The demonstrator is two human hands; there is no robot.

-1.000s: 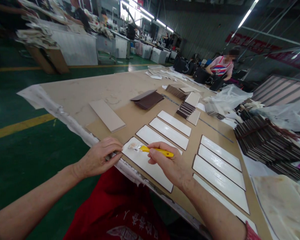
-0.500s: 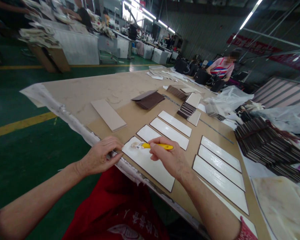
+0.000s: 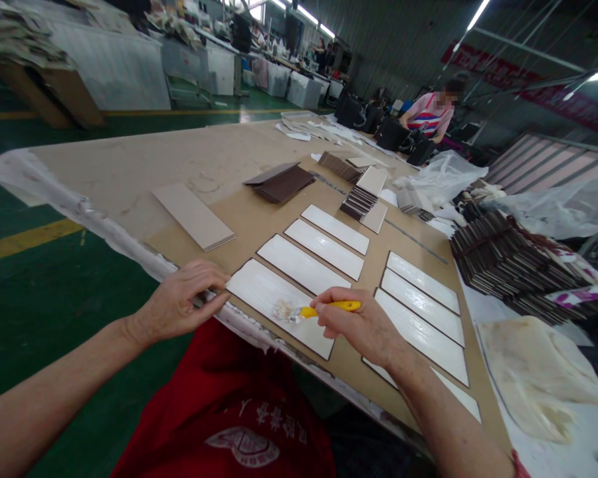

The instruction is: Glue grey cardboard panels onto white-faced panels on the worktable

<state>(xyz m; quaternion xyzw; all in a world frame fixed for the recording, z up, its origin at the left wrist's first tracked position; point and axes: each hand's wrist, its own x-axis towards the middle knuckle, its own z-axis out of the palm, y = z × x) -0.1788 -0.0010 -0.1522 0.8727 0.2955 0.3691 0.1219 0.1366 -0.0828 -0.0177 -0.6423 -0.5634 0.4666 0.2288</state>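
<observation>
My right hand (image 3: pixel 353 322) is closed around the yellow handle of a brush (image 3: pixel 333 308). Its bristles press on the wet, glossy face of the nearest white panel (image 3: pixel 266 292), right of that panel's middle. At the panel's left end, my left hand (image 3: pixel 182 302) has its thumb and fingertips closed on the corner, by the table's front edge. Beyond this panel lie several more coated white panels (image 3: pixel 303 264) in a row. A second group of shiny white panels (image 3: pixel 423 325) lies to the right, partly hidden by my right forearm.
Bare beige boards (image 3: pixel 194 216) lie at the left, dark brown pieces (image 3: pixel 282 182) further back. A small stack of boards (image 3: pixel 361 199) stands mid-table. Piled dark boards (image 3: pixel 503 265) and a yellowish cloth (image 3: pixel 538 372) are at the right. Another person (image 3: pixel 428 116) works at the far end.
The brush in my right hand has moved along the panel from its left end toward the right. My left hand stays at the corner. The whole view has shifted slightly.
</observation>
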